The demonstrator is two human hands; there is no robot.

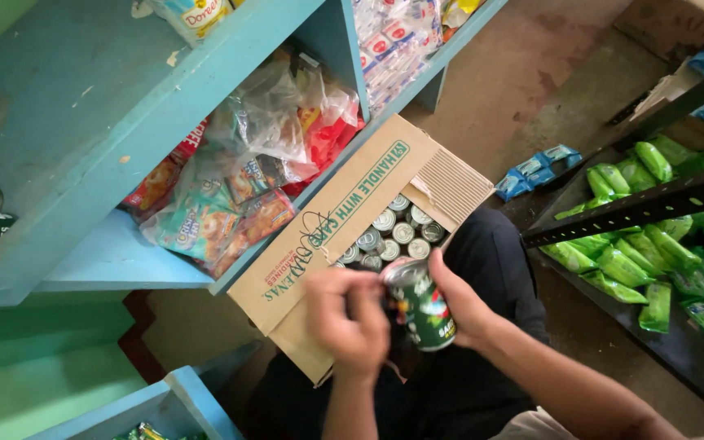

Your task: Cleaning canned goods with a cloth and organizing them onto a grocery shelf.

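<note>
Gripped in the right hand [458,305], a green-labelled can [421,305] sits just in front of the open cardboard box [327,236]; the left hand [348,318] closes on its near end. More cans [393,232] fill that box. Behind it, blue shelves [116,253] hold snack packets [230,208].

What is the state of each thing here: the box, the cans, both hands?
Cardboard box: flaps open, on the lap.
Cans in box: upright, sealed.
Green can: lifted out, tilted.
Right hand: gripping the green can.
Left hand: curled, touching the can.
</note>
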